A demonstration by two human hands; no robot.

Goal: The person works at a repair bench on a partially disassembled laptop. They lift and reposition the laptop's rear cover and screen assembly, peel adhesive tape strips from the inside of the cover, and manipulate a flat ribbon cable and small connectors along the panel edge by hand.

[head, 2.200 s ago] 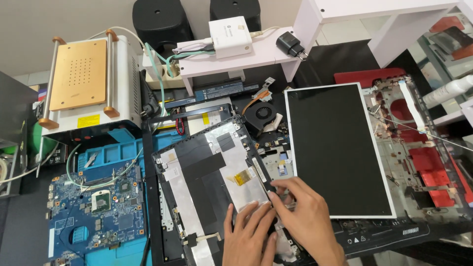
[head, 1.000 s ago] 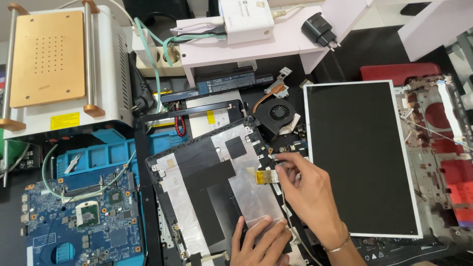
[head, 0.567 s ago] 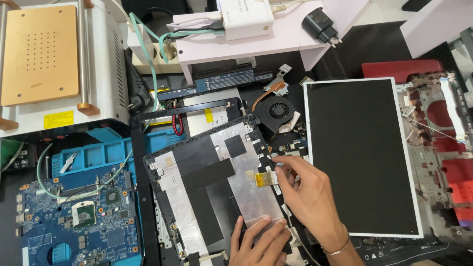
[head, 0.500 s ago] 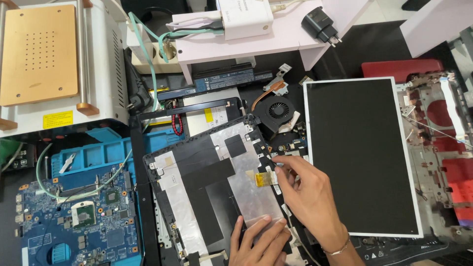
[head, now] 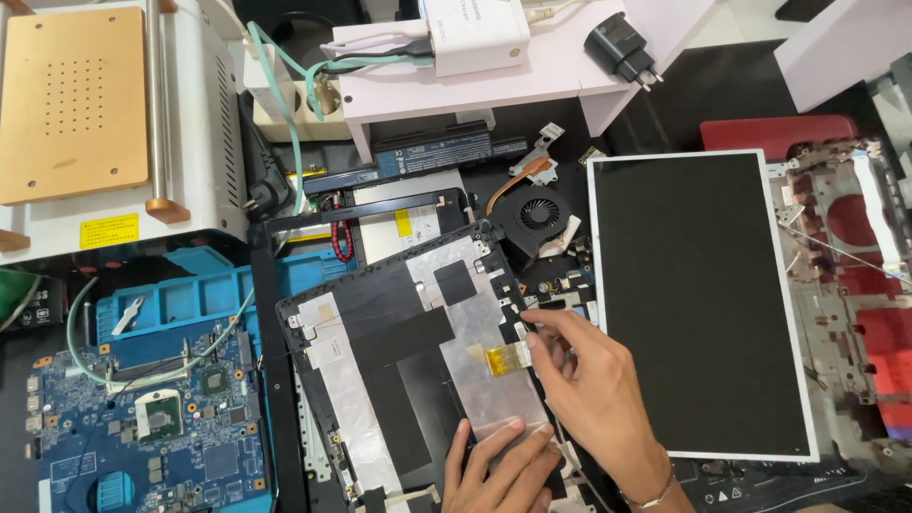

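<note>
I see a black laptop lid (head: 380, 380) patched with silver foil, and a yellow ribbon tab (head: 506, 357) on it. The loose screen panel (head: 698, 304) is matte black with a white edge. The motherboard (head: 142, 427) is blue, the tray (head: 180, 304) teal, the machine's plate (head: 71, 104) golden with a dotted grid.

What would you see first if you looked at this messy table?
First, the two hands at the bottom middle: the right hand pinches a small yellow ribbon cable on the foil-covered back of a laptop panel, while the left hand presses on the foil. Next, the big black screen panel on the right, and the blue motherboard at lower left.
</note>
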